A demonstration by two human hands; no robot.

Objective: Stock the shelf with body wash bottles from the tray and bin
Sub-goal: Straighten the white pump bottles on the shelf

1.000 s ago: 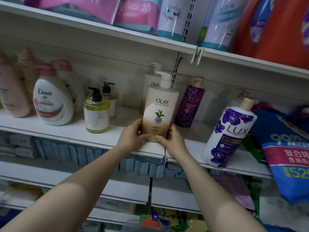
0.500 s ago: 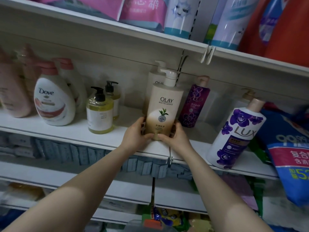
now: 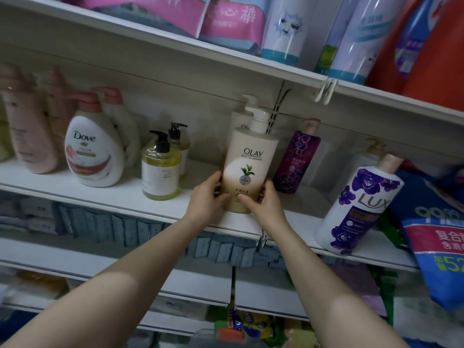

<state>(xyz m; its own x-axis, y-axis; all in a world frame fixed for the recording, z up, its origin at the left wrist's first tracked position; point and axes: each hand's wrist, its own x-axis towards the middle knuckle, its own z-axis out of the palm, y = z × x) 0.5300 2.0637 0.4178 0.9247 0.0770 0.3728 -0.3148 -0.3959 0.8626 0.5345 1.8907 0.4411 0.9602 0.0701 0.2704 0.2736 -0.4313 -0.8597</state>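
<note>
A beige Olay body wash bottle [image 3: 248, 169] with a white pump stands upright on the white shelf [image 3: 125, 199], near its front edge. My left hand [image 3: 207, 198] grips its lower left side and my right hand [image 3: 263, 203] grips its lower right side. A second Olay bottle [image 3: 238, 119] stands directly behind it, mostly hidden. A dark purple Lux bottle [image 3: 297, 160] stands to the right, further back. A white and purple Lux bottle [image 3: 356, 207] leans tilted at the shelf's right.
Left of the Olay stand two yellow pump bottles [image 3: 160, 169], a white Dove bottle [image 3: 93, 151] and pink bottles [image 3: 30, 131]. A blue refill bag [image 3: 442, 244] hangs over the shelf's right end. The upper shelf holds packs and an orange jug. Price tags line the shelf edge.
Both hands have slid the Olay bottle a little further back on the shelf, closer to the Olay bottle behind it. The view has shifted slightly.
</note>
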